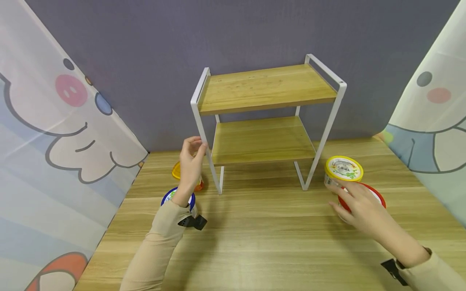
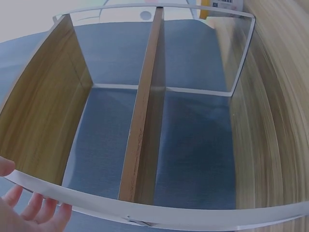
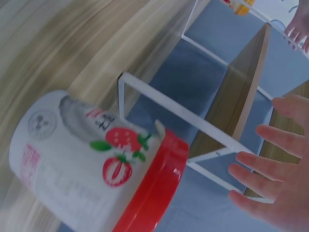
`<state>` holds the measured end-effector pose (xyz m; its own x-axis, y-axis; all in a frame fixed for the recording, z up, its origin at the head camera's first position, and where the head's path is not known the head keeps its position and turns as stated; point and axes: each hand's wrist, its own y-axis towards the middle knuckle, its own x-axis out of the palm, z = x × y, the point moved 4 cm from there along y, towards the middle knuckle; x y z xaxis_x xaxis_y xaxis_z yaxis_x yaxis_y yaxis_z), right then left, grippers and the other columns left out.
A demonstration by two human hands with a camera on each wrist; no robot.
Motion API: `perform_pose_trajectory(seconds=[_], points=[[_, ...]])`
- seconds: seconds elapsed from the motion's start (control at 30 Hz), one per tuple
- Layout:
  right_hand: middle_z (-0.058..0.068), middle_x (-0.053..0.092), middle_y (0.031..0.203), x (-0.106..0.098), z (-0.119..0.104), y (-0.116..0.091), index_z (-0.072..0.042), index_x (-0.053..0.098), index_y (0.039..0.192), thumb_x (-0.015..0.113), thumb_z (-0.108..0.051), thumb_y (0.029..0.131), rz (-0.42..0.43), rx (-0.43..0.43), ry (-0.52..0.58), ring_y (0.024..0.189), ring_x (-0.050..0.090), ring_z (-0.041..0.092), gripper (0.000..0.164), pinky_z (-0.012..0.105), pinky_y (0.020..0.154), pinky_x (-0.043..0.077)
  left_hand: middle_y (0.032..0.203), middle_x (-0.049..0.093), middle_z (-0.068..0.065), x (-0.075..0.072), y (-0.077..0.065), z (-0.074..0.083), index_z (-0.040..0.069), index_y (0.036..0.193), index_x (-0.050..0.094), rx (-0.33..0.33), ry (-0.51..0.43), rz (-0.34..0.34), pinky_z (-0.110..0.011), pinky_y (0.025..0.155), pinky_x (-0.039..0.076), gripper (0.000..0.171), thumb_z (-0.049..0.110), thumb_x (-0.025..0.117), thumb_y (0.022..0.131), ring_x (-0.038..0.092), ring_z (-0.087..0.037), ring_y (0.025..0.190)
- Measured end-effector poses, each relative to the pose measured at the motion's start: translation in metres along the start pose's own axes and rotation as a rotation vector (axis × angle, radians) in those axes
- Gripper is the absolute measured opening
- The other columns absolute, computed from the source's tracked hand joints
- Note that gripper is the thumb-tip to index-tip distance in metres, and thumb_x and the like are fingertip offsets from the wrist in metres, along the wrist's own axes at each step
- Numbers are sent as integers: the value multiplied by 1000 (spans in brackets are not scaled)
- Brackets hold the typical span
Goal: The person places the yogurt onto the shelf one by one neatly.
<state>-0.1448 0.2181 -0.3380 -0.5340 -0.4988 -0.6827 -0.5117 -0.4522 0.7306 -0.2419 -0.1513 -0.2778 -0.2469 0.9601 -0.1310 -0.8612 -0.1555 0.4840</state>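
A two-tier wooden shelf rack (image 1: 269,91) with a white metal frame stands on the table. My left hand (image 1: 191,163) holds its left front post, thumb and fingers on either side of the white bar in the left wrist view. Over a red-lidded tub (image 3: 96,164) with strawberry pictures, my right hand (image 1: 358,206) hovers with fingers spread and nothing held. That tub's lid is partly hidden by the hand in the head view. Just behind it is a yellow-lidded tub (image 1: 344,167).
Left of the rack, a blue-lidded tub (image 1: 168,197) and an orange-yellow-lidded container (image 1: 176,170) are partly hidden behind the left arm. A grey backdrop (image 1: 255,32) rises behind the rack, and printed curtains (image 1: 32,121) flank the wooden table (image 1: 255,242).
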Motion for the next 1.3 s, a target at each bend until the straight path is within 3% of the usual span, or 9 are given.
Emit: perform_pose_trajectory(seconds=[0.2, 0.37, 0.53, 0.67, 0.77, 1.0, 1.3], points=[[22, 56, 97, -6, 9, -6, 0, 61, 96, 31, -53, 90, -30, 37, -20, 79, 53, 40, 61, 52, 70, 40, 96, 56, -14, 2, 3, -3, -4, 106, 48, -37, -56, -19, -27, 73, 47, 21, 11, 47, 92, 54, -9, 79], [23, 55, 95, -10, 18, -11, 2, 59, 96, 29, -58, 88, -79, 76, -26, 79, 53, 43, 68, 54, 69, 40, 86, 58, -8, 4, 6, -3, -10, 100, 50, -21, -68, -21, -21, 67, 48, 22, 10, 46, 92, 56, -5, 72], [22, 54, 91, -11, 29, -17, 1, 58, 93, 44, -60, 82, -131, 131, -22, 79, 52, 43, 64, 53, 70, 39, 79, 58, -1, 4, 7, -4, -12, 98, 50, -6, -73, -35, -20, 66, 48, 21, 8, 45, 92, 56, -8, 70], [23, 53, 93, -11, 37, -24, 2, 57, 95, 63, -49, 74, -203, 189, -35, 81, 50, 43, 55, 54, 71, 37, 79, 58, -2, 4, 7, -4, -10, 97, 50, 0, -64, -52, -21, 67, 48, 20, 8, 44, 93, 57, -21, 74], [24, 52, 95, -11, 41, -28, 3, 56, 99, 71, -40, 68, -260, 237, -49, 83, 49, 44, 55, 55, 72, 37, 80, 58, -3, 4, 8, -3, -10, 97, 50, 6, -59, -59, -22, 67, 48, 21, 9, 44, 93, 56, -25, 75], [27, 49, 100, -9, 50, -35, 7, 54, 105, 73, -40, 65, -352, 334, -78, 89, 46, 47, 65, 59, 73, 35, 82, 58, -9, 4, 9, -3, -11, 98, 49, -3, -51, -64, -22, 67, 48, 21, 9, 44, 93, 55, -5, 69], [29, 43, 108, -1, 56, -42, 0, 48, 116, 73, -43, 64, -469, 397, -105, 95, 42, 49, 72, 64, 72, 34, 86, 58, -17, 4, 9, -3, -10, 97, 50, -5, -37, -66, -21, 68, 48, 21, 10, 44, 93, 56, -9, 71]])
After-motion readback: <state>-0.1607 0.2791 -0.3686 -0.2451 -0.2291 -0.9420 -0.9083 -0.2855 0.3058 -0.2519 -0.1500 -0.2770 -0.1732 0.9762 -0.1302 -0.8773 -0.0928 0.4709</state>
